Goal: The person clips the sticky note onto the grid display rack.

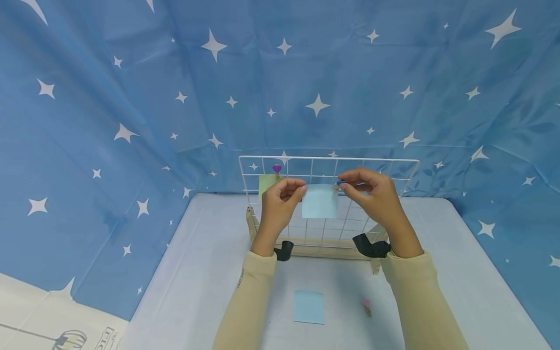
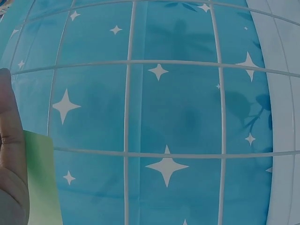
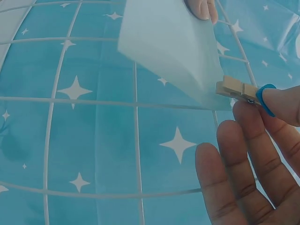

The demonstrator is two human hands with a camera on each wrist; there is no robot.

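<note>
A light blue square paper note (image 1: 320, 201) is held up in front of the white wire grid (image 1: 311, 158). My left hand (image 1: 281, 204) pinches its upper left corner between thumb and forefinger. At the upper right corner, my right hand (image 1: 372, 192) pinches a small wooden clothespin (image 3: 239, 90) with a blue ornament (image 3: 266, 99). The clothespin's tip overlaps the note's edge in the right wrist view. Behind the left hand, a green note (image 1: 266, 183) hangs on the grid under a clothespin with a purple heart (image 1: 277, 168).
Wooden feet (image 1: 252, 223) hold the grid upright on the white table (image 1: 210, 272). Nearer me lie another blue note (image 1: 308, 307) and a clothespin with a pink ornament (image 1: 367, 307). A blue star-patterned cloth (image 1: 245, 73) hangs behind the grid.
</note>
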